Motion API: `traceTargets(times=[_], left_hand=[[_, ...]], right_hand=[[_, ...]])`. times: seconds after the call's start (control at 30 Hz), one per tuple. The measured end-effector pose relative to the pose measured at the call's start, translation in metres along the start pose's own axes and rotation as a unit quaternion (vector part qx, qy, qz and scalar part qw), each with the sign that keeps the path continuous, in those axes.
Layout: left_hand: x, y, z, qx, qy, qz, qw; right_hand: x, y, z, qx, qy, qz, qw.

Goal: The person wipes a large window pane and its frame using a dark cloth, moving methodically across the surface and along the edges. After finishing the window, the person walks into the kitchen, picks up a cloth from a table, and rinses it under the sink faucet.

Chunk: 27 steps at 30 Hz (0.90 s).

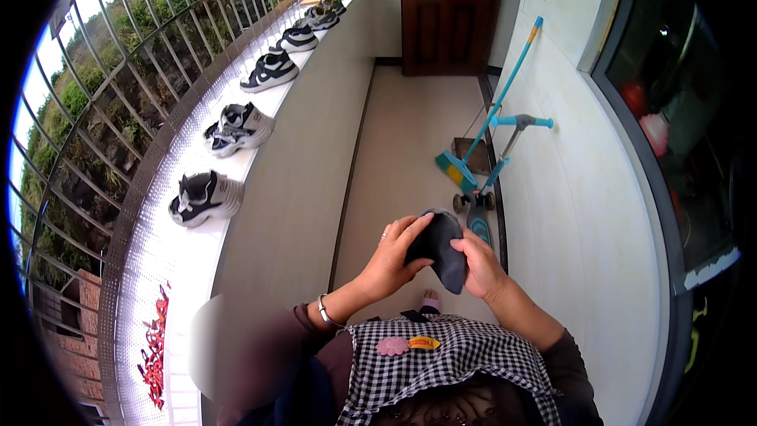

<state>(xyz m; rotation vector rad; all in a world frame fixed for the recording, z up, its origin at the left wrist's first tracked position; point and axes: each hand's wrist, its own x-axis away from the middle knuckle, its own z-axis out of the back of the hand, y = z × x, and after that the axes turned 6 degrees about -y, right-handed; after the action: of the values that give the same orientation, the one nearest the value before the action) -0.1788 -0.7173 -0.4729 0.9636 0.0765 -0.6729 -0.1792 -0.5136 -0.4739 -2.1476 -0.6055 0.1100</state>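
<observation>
In front of my chest I hold a dark grey shoe insole (449, 262), long and rounded, curved between both hands. My left hand (397, 256) grips its left side, with fingers over the upper end and thumb below. My right hand (482, 270) pinches the right edge, thumb on the surface. Along the ledge to my left stand several black, grey and white sneakers. The nearest sneaker (206, 199) and the one beyond it (239, 129) have their tongues and laces pulled loose.
Red chili peppers (156, 351) lie on the near end of the white ledge (193, 268), beside metal railings (102, 95). Against the right wall are a blue broom (509, 83), a dustpan (471, 154) and a child's scooter (478, 217). A brown door (449, 16) stands at the far end.
</observation>
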Motion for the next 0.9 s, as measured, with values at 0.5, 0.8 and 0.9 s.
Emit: traceTargets(times=[0.5,0.8,0.9], left_hand=[[-0.259,-0.147,0.087,0.513,-0.146,0.321,0.783],[-0.399,-0.297,0.177,0.526,-0.025,0.223,0.821],[-0.454,-0.341,0.208,0.476,-0.02,0.187,0.859]], right_hand=[[-0.288,-0.151,0.149,0.117,-0.083,-0.116,0.983],[-0.512,-0.183,0.151,0.271,-0.105,0.027,0.956],[-0.577,-0.206,0.153,0.146,-0.139,0.007,0.979]])
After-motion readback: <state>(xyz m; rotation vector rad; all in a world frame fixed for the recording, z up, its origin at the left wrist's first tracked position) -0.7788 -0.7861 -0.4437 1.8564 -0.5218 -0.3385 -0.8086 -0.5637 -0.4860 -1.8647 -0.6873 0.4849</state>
